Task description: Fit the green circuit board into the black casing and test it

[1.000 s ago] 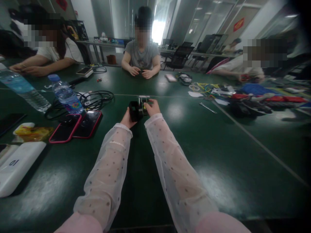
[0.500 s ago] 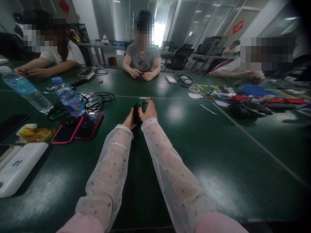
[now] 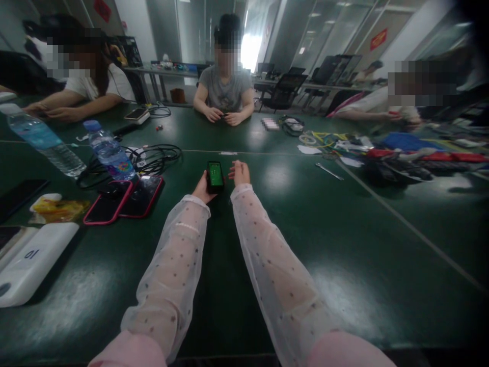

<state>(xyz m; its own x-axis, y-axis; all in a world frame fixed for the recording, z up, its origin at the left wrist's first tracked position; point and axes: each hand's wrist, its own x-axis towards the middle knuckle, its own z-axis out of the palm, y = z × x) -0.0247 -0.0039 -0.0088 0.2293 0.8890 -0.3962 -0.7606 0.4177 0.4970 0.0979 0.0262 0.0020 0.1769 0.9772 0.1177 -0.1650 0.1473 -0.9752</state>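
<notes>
My left hand (image 3: 203, 189) is closed around the side of a small black case (image 3: 220, 190), holding it just above the green tabletop or resting on it; I cannot tell which. Inside the case lies a green panel that looks like a circuit board (image 3: 215, 174), face up with small light marks on it. My right hand (image 3: 240, 173) is just to the right of the case, apart from it, with its fingers loosely spread and nothing visible in them. Sheer dotted sleeves cover both my forearms.
To the left are two phones with red edges (image 3: 142, 197), water bottles (image 3: 109, 150), black cables (image 3: 162, 155) and a white power bank (image 3: 36, 265). A wrench (image 3: 329, 172) lies to the right, before a heap of wires (image 3: 328, 142). Several people sit around the table (image 3: 344, 244).
My right hand has let go of the green board and drawn back to the right. The board now lies flat in the black case, its face in full view. My left hand keeps its hold.
</notes>
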